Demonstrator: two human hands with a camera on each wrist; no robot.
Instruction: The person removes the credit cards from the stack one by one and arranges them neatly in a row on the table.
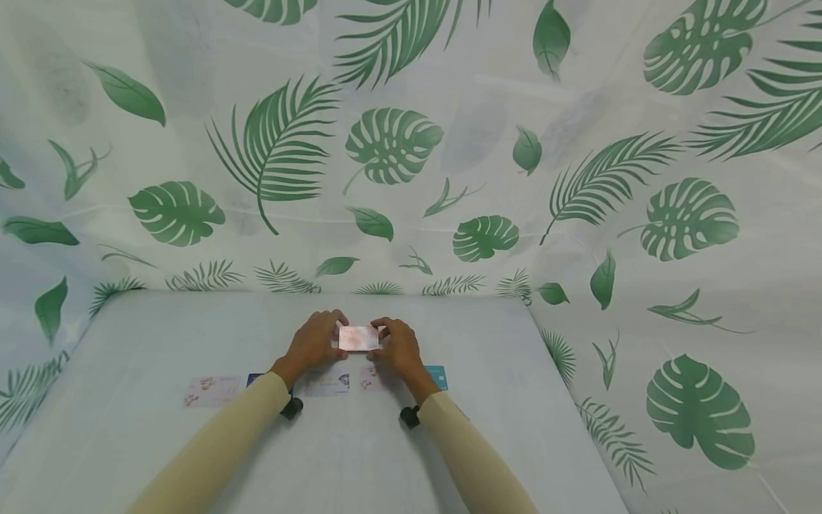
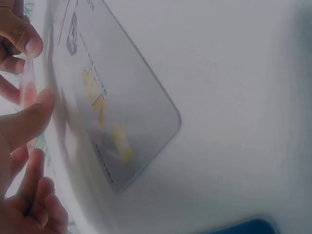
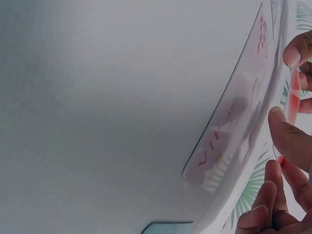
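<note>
Both hands hold a pinkish card up over the far part of the table. My left hand pinches its left edge between thumb and fingers, and my right hand pinches the right edge. From the left wrist, the held card shows nearly edge-on. Below the hands lies a row of cards: a pale pink floral card, a dark blue card partly behind the left sleeve, a silver-white card, a pink VIP card and a teal card partly covered by the right wrist.
The table has a white cover. Leaf-printed white sheeting rises behind it and along both sides. A small black device sits at the left wrist, another black device at the right.
</note>
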